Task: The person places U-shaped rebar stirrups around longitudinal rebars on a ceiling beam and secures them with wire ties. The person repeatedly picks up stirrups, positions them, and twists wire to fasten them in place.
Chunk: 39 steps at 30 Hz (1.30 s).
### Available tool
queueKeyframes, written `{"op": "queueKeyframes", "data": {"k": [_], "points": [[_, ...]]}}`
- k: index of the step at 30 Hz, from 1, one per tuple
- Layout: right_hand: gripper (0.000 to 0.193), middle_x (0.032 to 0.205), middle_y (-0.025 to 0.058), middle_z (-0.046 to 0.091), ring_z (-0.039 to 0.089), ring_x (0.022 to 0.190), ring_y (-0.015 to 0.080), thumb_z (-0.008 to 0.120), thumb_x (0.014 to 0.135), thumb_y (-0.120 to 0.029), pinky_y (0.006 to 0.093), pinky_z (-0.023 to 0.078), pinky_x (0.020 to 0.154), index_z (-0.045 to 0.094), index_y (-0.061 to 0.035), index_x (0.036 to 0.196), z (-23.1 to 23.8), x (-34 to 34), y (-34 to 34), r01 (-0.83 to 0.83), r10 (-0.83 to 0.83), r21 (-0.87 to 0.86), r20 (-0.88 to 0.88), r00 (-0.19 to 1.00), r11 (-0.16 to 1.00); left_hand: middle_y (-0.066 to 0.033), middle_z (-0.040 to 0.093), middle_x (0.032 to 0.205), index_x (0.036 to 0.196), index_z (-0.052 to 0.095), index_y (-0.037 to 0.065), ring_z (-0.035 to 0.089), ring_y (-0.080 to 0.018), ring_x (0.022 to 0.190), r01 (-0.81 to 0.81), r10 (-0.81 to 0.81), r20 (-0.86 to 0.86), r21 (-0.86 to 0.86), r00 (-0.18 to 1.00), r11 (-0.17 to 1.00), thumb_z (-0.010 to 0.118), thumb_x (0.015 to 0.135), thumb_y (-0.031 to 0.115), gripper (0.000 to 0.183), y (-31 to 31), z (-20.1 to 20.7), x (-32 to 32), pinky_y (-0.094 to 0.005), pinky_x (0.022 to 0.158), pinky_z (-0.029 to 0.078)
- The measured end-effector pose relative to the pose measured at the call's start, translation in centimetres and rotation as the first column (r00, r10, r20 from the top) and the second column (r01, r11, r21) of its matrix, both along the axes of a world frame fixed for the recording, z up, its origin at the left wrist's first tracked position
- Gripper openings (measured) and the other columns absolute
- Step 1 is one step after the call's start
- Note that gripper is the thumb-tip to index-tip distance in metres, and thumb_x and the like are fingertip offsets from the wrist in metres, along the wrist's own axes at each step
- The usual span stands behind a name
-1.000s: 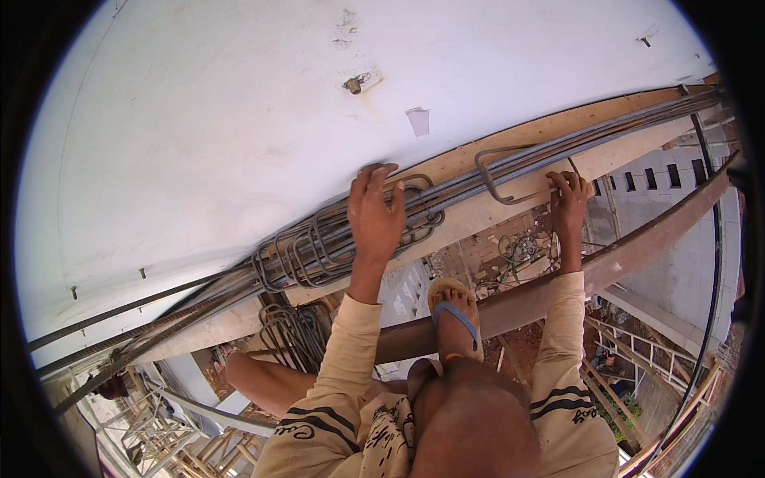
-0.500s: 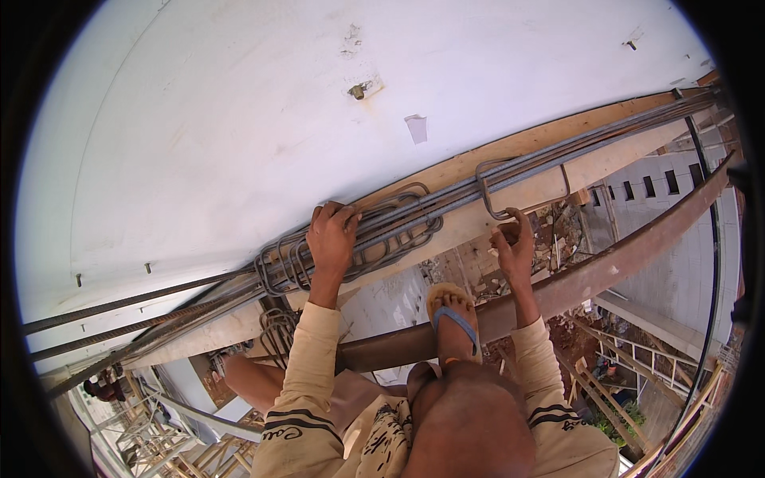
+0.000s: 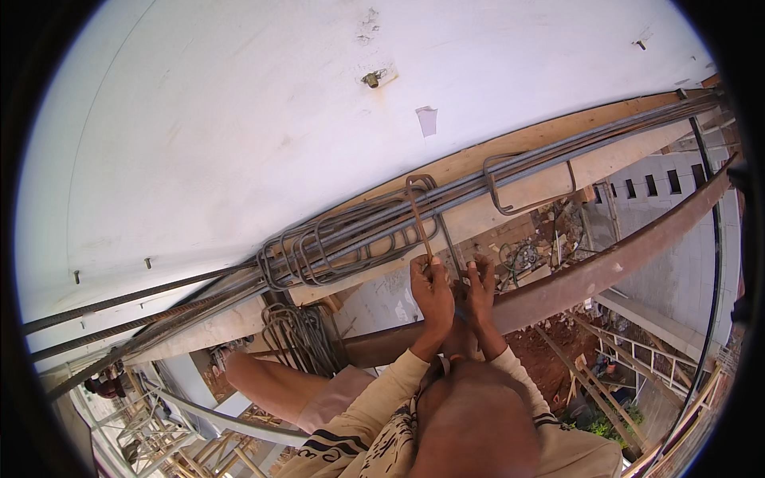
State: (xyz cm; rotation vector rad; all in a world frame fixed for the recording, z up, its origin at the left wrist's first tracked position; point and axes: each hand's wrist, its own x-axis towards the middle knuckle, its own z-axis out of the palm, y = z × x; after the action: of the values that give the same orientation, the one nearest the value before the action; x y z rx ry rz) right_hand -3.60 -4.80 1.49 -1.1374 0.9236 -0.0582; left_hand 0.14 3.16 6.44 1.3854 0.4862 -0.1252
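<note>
A bent steel rebar stirrup hangs across the bundle of long ribbed bars, its two legs coming down toward me. My left hand is closed round its left leg. Close beside it, my right hand pinches the lower part of the right leg; the stirrup's bottom end is hidden by the hands. To the left, several more stirrups lie looped around the bars. A single stirrup hangs on the bars farther right.
A pale wall panel rises behind the bars, with bolts sticking out. A pile of stirrups hangs below left. A curved brown steel beam crosses under my hands, with rubble far below. Scaffolding stands at lower left.
My left hand has left the looped stirrups and moved right and down. My right hand has let go of the right-hand stirrup and moved left. Both now grip another stirrup.
</note>
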Motion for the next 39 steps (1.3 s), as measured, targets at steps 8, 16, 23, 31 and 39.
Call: {"op": "queueKeyframes", "data": {"k": [8, 16, 23, 31, 39], "points": [[0.025, 0.110, 0.0121, 0.070, 0.066, 0.096, 0.0167, 0.062, 0.097, -0.007, 0.0305, 0.052, 0.085, 0.067, 0.0039, 0.119, -0.9, 3.4, -2.4, -0.163, 0.182, -0.485, -0.009, 0.983, 0.859, 0.0015, 0.054, 0.075, 0.106, 0.047, 0.009, 0.045, -0.0045, 0.056, -0.075, 0.070, -0.028, -0.241, 0.997, 0.968, 0.055, 0.108, 0.023, 0.016, -2.4, 1.0, 2.7, -0.0211, 0.050, 0.038], [0.021, 0.109, 0.0129, 0.071, 0.067, 0.094, 0.0183, 0.067, 0.092, 0.002, 0.0312, 0.054, 0.080, 0.071, 0.0020, 0.113, -0.8, 4.9, -7.5, -0.118, 0.324, -0.640, 0.214, 0.921, 0.759, -0.0136, 0.073, 0.087, 0.113, 0.048, 0.007, 0.074, -0.0225, 0.073, 0.245, -0.285, -0.252, -0.178, 0.925, 0.953, 0.061, 0.104, 0.039, 0.036, 3.9, 1.8, 12.5, -0.0325, 0.065, 0.059], [0.033, 0.102, 0.0105, 0.069, 0.068, 0.082, 0.0175, 0.070, 0.094, -0.006, 0.0332, 0.055, 0.074, 0.064, 0.0001, 0.126, -1.8, 5.0, -7.5, -0.063, 0.238, -0.553, 0.250, 0.939, 0.831, -0.0167, 0.072, 0.084, 0.116, 0.046, 0.006, 0.075, -0.0253, 0.069, 0.368, -0.391, -0.149, -0.160, 0.908, 0.916, 0.057, 0.106, 0.025, 0.025, 3.8, 3.2, 13.6, -0.0314, 0.058, 0.062], [0.034, 0.095, 0.0114, 0.070, 0.067, 0.070, 0.0196, 0.059, 0.099, -0.012, 0.0338, 0.052, 0.052, 0.053, 0.0010, 0.129, 1.7, 1.5, -5.1, -0.007, 0.010, 0.048, -0.046, 0.999, 0.999, -0.0140, 0.074, 0.091, 0.112, 0.048, 0.007, 0.076, -0.0267, 0.078, 0.194, -0.215, -0.062, -0.243, 0.975, 0.950, 0.056, 0.106, 0.014, 0.013, 4.3, 1.8, 10.7, -0.0343, 0.066, 0.064], [0.038, 0.090, 0.0290, 0.070, 0.071, 0.078, 0.0409, 0.058, 0.095, -0.008, 0.0499, 0.054, 0.069, 0.058, 0.0115, 0.128, -0.1, 4.2, -7.1, -0.479, 0.415, -0.743, -0.294, 0.861, 0.467, -0.0155, 0.076, 0.091, 0.108, 0.059, 0.005, 0.076, -0.0195, 0.073, 0.239, -0.227, -0.153, 0.068, 0.962, 0.969, 0.070, 0.098, 0.020, 0.021, 7.4, 0.5, 10.1, -0.0275, 0.062, 0.059]]}}
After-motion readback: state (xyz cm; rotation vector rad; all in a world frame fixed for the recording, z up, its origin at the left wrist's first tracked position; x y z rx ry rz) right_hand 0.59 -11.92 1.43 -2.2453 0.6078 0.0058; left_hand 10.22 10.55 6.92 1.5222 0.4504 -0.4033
